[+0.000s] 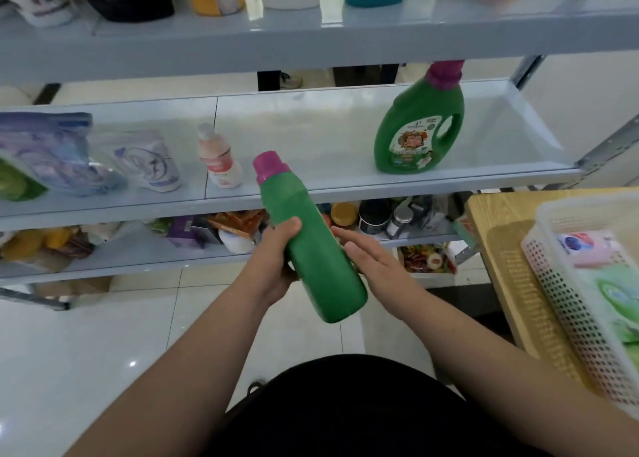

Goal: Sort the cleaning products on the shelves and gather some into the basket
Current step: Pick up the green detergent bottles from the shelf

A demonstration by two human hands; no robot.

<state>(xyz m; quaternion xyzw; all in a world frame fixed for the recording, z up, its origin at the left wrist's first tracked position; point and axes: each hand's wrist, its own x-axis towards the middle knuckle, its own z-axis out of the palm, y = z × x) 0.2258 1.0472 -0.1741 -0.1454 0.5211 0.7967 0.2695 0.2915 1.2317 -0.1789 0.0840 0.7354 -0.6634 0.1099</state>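
Two hands flank a tilted green bottle [311,249] held in the air before the shelves. The left hand [276,259] curls round its middle; the right hand [373,259] lies flat, fingers straight, against its side. To the right, a basket [570,318] sits on the desk [498,235]. Beyond, a green jug [420,124] stands on the middle shelf [311,128].

Head view, sole camera, wide-angle: worn at head height, facing forward and down. Close before the shelves [311,128], filling the upper half of the frame; green bottle [311,249] near, at centre; basket [570,304] at right edge; floor [86,353] lower left.
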